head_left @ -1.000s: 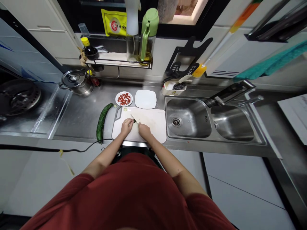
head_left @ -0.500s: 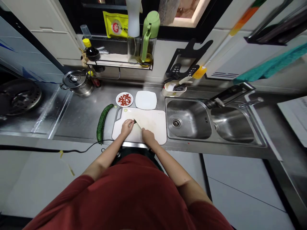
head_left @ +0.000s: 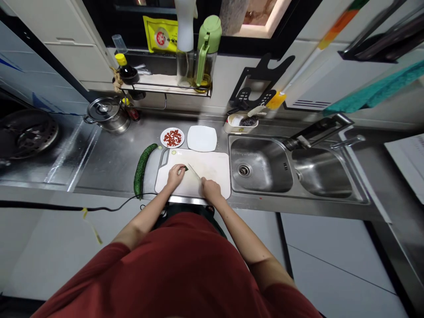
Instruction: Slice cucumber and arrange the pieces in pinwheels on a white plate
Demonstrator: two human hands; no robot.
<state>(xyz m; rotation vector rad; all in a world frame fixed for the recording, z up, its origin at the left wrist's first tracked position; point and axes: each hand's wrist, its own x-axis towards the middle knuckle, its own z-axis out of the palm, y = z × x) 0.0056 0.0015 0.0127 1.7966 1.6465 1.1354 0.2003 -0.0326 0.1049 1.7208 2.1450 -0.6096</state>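
Note:
My right hand [head_left: 211, 190] is closed around the handle of a knife [head_left: 194, 171], whose blade points up and left over the white cutting board [head_left: 215, 170]. At the board's left half, my left hand [head_left: 175, 176] pinches a small dark green piece of cucumber [head_left: 186, 168], mostly covered by the fingers. The blade tip lies just right of this piece, a small gap apart. A pale cucumber slice [head_left: 174, 152] rests near the board's top left. Left of the board lies a long whole cucumber [head_left: 141, 170] on the steel counter.
Behind the board stand a plate of chopped red pieces [head_left: 172, 138] and a white square plate [head_left: 202, 138]. A double sink [head_left: 261, 163] adjoins on the right. A lidded pot [head_left: 107, 115] is at the back left. A black cable [head_left: 109, 208] runs along the counter's front edge.
My right hand and the knife have shifted slightly right, away from the green piece. My left hand stays almost in place, and more of the piece shows.

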